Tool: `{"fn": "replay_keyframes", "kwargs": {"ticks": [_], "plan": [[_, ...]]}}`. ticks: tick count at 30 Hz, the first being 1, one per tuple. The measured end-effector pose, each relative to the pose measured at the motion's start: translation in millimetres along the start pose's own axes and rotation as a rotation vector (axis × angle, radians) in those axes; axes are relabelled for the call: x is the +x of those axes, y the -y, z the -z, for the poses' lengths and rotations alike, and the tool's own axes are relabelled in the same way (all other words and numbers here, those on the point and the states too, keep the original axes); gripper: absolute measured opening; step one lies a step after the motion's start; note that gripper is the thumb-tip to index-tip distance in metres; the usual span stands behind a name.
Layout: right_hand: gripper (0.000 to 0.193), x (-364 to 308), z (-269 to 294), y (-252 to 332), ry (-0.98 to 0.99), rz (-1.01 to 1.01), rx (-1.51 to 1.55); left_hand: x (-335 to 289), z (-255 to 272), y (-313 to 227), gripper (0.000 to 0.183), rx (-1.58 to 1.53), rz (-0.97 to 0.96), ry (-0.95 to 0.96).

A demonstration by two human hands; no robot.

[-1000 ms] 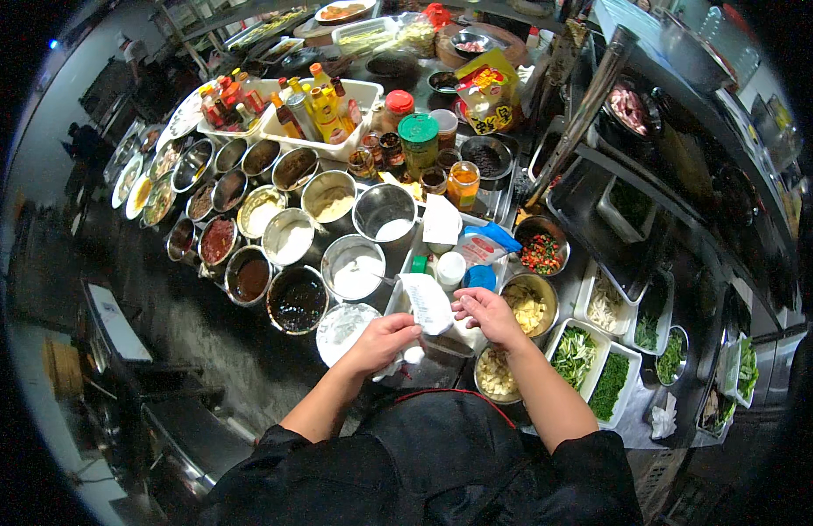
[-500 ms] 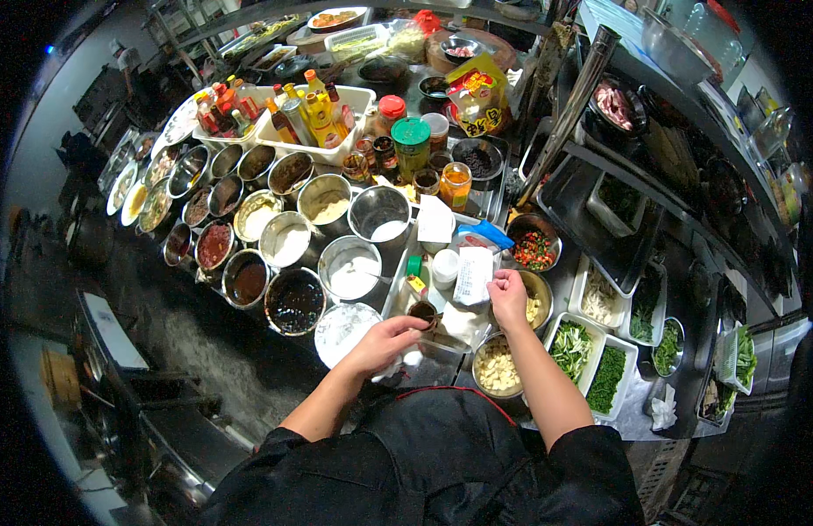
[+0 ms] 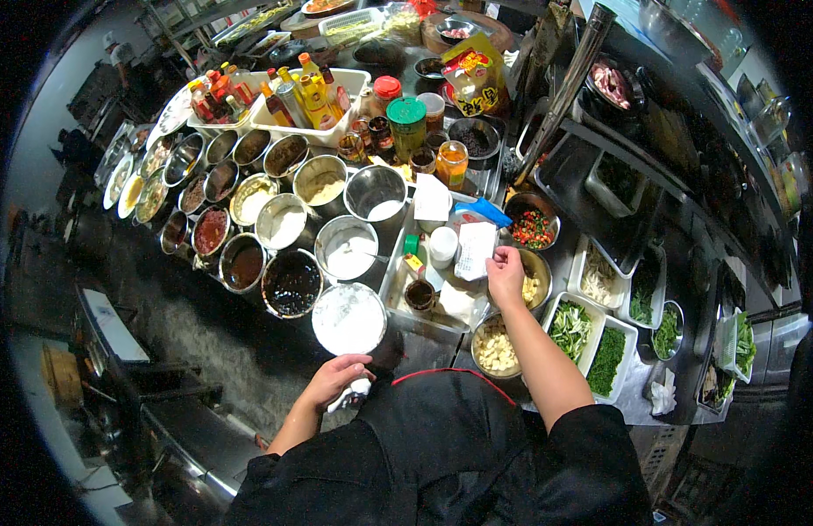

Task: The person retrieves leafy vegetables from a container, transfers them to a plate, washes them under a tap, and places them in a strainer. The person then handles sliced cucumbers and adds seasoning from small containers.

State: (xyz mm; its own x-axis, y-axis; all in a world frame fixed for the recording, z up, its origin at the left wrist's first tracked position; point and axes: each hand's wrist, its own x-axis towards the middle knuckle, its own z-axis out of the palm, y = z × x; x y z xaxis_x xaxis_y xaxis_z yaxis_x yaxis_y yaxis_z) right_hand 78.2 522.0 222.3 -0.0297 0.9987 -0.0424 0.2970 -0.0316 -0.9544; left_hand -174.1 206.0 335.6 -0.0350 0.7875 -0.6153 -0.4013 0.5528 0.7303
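My right hand (image 3: 505,272) has its fingers closed at the edge of a white printed paper packet (image 3: 475,250), above the tray. My left hand (image 3: 338,379) is closed on a crumpled white cloth (image 3: 350,396), just in front of a metal pot of white powder (image 3: 349,319). In the tray (image 3: 391,289) are a small dark brown jar (image 3: 419,294), a white tub (image 3: 442,246), a green-capped shaker (image 3: 413,254) and a folded white paper (image 3: 457,302). Close to my right wrist stands a bowl of chopped pale pieces (image 3: 495,346).
Metal pots of sauces and powders (image 3: 292,283) fill the left side. Sauce bottles (image 3: 314,96) and a green-lidded jar (image 3: 406,128) stand farther back. Right of my forearm are bins of cut greens (image 3: 608,361). A steel post (image 3: 566,92) rises at the far right.
My left hand has moved from the brown jar down and left toward my body, carrying the white cloth. My right hand stays at the packet, which is tilted slightly differently.
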Motion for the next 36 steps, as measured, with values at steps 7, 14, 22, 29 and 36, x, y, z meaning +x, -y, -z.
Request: {"fn": "replay_keyframes", "kwargs": {"ticks": [7, 14, 22, 29, 36], "plan": [[0.031, -2, 2, -6, -0.042, 0.040, -0.033, -16, 5, 31, 0.030, -0.008, 0.070, -0.025], [0.021, 8, -3, 5, -0.075, 0.052, -0.177, -33, 8, 48, 0.030, -0.002, 0.120, -0.051], [0.018, -39, 47, 1, -0.150, 0.141, -0.020, -47, 31, 103, 0.042, -0.065, 0.172, -0.171], [0.020, -149, 177, -68, -0.301, -0.164, -0.098, -29, 67, 208, 0.063, 0.607, 0.624, 0.111], [0.017, -267, 324, -133, -0.612, -0.360, -0.023, 41, 15, 216, 0.045, 1.291, 0.540, 0.429]]}}
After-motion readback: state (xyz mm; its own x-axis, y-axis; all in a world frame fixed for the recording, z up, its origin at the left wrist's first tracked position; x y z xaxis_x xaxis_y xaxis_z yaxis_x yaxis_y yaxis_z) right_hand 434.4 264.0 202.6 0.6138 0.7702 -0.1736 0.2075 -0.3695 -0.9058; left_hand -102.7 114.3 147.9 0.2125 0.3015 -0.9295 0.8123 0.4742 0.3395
